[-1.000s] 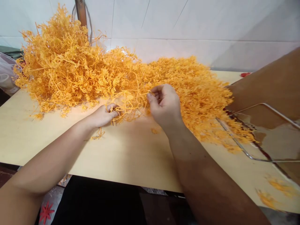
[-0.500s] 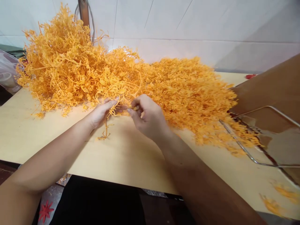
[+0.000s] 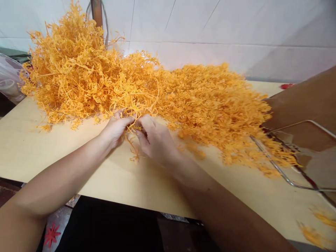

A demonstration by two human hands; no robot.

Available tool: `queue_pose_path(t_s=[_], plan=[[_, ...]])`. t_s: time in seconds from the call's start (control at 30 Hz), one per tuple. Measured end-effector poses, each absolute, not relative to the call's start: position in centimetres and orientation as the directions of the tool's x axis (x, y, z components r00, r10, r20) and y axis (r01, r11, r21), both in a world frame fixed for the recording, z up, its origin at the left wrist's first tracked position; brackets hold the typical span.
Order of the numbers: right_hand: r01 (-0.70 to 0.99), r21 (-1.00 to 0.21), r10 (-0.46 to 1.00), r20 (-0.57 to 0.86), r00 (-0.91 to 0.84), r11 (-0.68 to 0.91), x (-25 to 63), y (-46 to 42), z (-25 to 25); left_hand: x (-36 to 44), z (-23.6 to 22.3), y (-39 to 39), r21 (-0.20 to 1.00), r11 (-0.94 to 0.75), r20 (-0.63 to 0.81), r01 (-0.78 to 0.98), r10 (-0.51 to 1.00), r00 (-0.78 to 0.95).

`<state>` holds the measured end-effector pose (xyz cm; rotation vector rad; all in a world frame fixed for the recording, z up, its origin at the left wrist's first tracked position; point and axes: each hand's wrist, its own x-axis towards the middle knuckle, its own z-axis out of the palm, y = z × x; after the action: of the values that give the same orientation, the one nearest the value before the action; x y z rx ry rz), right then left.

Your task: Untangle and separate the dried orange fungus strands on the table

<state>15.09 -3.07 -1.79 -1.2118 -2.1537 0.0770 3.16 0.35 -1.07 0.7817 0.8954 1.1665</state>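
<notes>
A thin, branching orange sprig (image 3: pixel 134 148) dangles between my two hands, low over the table. My left hand (image 3: pixel 117 128) is closed, its thumb pressed on the orange stems. Close beside it on the right, my right hand (image 3: pixel 153 138) pinches at the same stems, its fingertips partly hidden. Directly behind my hands rises a tall, tangled heap of orange sprigs (image 3: pixel 84 77). To the right lies a flatter pile of orange sprigs (image 3: pixel 210 108), laid roughly the same way.
A pale wooden table (image 3: pixel 110 178) carries everything. A bent metal rod (image 3: pixel 282 173) and a brown cardboard box (image 3: pixel 307 101) stand at right. Loose orange pieces (image 3: pixel 312 234) lie at the lower right. Behind is a white tiled wall (image 3: pixel 210 24); a clear plastic bag (image 3: pixel 10 77) sits at left.
My right hand has moved left and slightly down, up against my left hand. The dangling sprig has shifted right. The view has shifted slightly.
</notes>
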Motion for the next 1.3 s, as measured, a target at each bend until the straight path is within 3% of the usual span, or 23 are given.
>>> queue_pose_path(t_s=[0.13, 0.23, 0.3, 0.37, 0.43, 0.5, 0.6, 0.67, 0.73, 1.0, 1.13, 1.23, 1.3], plan=[[0.623, -0.502, 0.795, 0.459, -0.396, 0.6, 15.5, -2.8, -1.5, 3.6, -1.1, -0.1, 0.891, 0.257, -0.214, -0.373, 0.965, 0.153], [0.455, -0.689, 0.818, 0.392, -0.422, 0.565, 15.6, -3.3, -1.0, 3.5, -1.4, 0.4, 0.905, 0.264, -0.198, -0.333, 0.955, 0.219], [0.28, -0.813, 0.791, 0.318, -0.523, 0.511, 15.1, -4.3, -0.3, 3.2, -1.6, 1.3, 0.905, 0.284, -0.239, -0.316, 0.956, 0.173], [0.146, -0.877, 0.669, 0.232, -0.706, 0.458, 14.4, -5.5, 0.5, 2.7, -1.7, 2.3, 0.912, 0.289, -0.286, -0.292, 0.957, 0.053], [0.095, -0.894, 0.572, 0.196, -0.797, 0.438, 14.0, -6.3, 1.1, 2.2, -1.8, 2.9, 0.94, 0.246, -0.26, -0.237, 0.965, -0.029], [0.075, -0.907, 0.656, 0.241, -0.715, 0.415, 14.3, -6.1, 1.3, 2.1, -1.7, 2.8, 0.972, 0.174, -0.172, -0.157, 0.985, 0.027], [0.044, -0.946, 0.902, 0.291, -0.319, 0.32, 16.2, -4.1, 0.6, 2.4, -1.5, 1.8, 0.987, 0.139, -0.118, -0.075, 0.964, 0.237], [0.037, -0.966, 0.965, 0.254, -0.071, 0.257, 17.5, -2.6, -0.1, 2.6, -1.3, 1.3, 0.989, 0.141, -0.119, -0.055, 0.949, 0.293], [0.064, -0.973, 0.973, 0.225, 0.051, 0.222, 18.2, -1.7, -0.7, 2.7, -1.3, 1.1, 0.991, 0.127, -0.106, -0.053, 0.951, 0.289], [0.49, -0.812, 0.937, 0.348, -0.029, 0.317, 16.3, -2.1, -1.3, 3.2, -1.9, 0.9, 0.993, -0.103, 0.08, 0.052, 0.938, 0.338], [0.336, -0.891, 0.952, 0.276, -0.128, 0.304, 16.6, -1.7, -1.6, 3.3, -2.0, 0.8, 0.989, -0.136, 0.101, 0.06, 0.91, 0.401], [0.13, -0.968, 0.955, 0.178, -0.236, 0.213, 17.2, -1.5, -1.7, 3.0, -2.0, 0.8, 0.995, -0.097, 0.073, 0.035, 0.903, 0.423], [0.093, -0.982, 0.95, 0.135, -0.281, 0.167, 17.4, -1.4, -1.8, 2.9, -2.0, 0.9, 0.995, -0.088, 0.057, 0.053, 0.902, 0.427]])
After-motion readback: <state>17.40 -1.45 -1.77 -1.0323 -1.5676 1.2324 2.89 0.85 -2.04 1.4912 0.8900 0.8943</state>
